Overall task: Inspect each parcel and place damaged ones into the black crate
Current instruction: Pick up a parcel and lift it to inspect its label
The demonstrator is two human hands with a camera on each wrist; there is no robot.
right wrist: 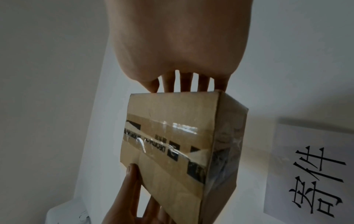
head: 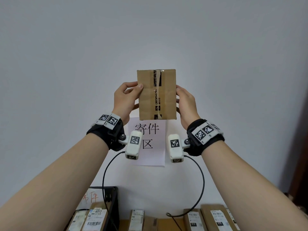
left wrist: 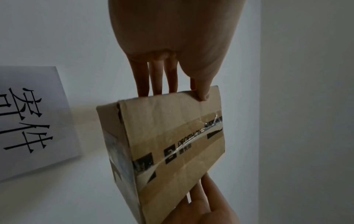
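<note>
Inspection step in hand; a small cardboard box [head: 156, 95] is held up at head height in front of the white wall [head: 150, 30], taped face toward the person, long side upright; left hand [head: 126, 99] grips the left edge, thumb laid over the front face, other fingers behind the box; right hand [head: 186, 104] grips the right edge, thumb at the front edge, fingers straight along the back as the right wrist view shows; both hands closed on the box, neither free.

Printed tape strip [head: 157, 94] runs down the middle seam; it looks wrinkled and partly peeled, with clear tape over it; in the left wrist view the corner [left wrist: 118, 106] near the fingers looks creased and a flap edge stands slightly off; cardboard a bit rumpled overall; whether that counts as damage is a judgement, leaning yes; the far face is not shown in any view.

Behind the box, a paper sign [head: 146, 142] with black characters is stuck on the wall; below, a row of other parcels [head: 211, 217] with shipping labels stands along the bottom edge; a black crate [head: 111, 207] at lower left already holds labelled parcels [head: 95, 217].

Next move likely: turn the box to check remaining faces, then decide; if damaged, lower it down and left into the crate, clearing the crate's rim and the wrist cables [head: 106, 177]; otherwise return it to the row.
</note>
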